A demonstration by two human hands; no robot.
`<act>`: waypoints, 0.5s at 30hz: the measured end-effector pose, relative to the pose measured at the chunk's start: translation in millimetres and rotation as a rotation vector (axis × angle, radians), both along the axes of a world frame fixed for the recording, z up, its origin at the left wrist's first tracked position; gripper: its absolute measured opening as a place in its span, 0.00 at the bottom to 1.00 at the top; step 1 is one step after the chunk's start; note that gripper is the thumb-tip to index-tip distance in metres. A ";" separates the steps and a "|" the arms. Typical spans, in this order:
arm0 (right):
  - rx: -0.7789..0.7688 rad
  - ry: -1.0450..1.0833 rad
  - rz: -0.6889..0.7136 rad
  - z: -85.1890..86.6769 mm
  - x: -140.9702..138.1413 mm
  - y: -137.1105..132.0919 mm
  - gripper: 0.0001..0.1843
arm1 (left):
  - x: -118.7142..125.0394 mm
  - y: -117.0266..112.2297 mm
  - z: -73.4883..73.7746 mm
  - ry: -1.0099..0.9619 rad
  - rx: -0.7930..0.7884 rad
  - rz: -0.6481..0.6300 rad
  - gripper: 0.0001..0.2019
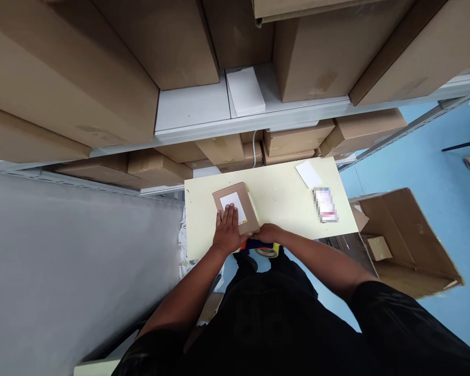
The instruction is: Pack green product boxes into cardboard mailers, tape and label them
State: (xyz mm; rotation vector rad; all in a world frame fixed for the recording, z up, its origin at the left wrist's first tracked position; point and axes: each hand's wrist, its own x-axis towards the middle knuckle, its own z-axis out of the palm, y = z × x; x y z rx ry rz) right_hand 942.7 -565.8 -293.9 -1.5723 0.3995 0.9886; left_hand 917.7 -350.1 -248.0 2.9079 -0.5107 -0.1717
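A small cardboard box (250,211) with a white label (240,209) on top rests on the pale table (285,180). My left hand (228,230) lies flat across the label and the box's near side, fingers stretched out. At the box's near right corner, my right hand (269,233) is closed around a tape dispenser (261,244), which carries a yellow-edged roll of tape (272,251). The dispenser hangs at the table's front edge, partly hidden under the hand.
White paper (308,174) and a pixelated item (325,204) lie on the table's right side. Behind stands a shelf (196,109) full of cardboard boxes. A large open carton (411,240) holding a small box (379,248) is on the right. A grey wall (82,261) bounds the left.
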 end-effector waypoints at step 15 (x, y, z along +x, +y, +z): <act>-0.111 0.125 -0.214 73.3 -70.8 -104.3 0.29 | -4.5 8.2 -11.8 -0.068 -0.049 -0.009 0.56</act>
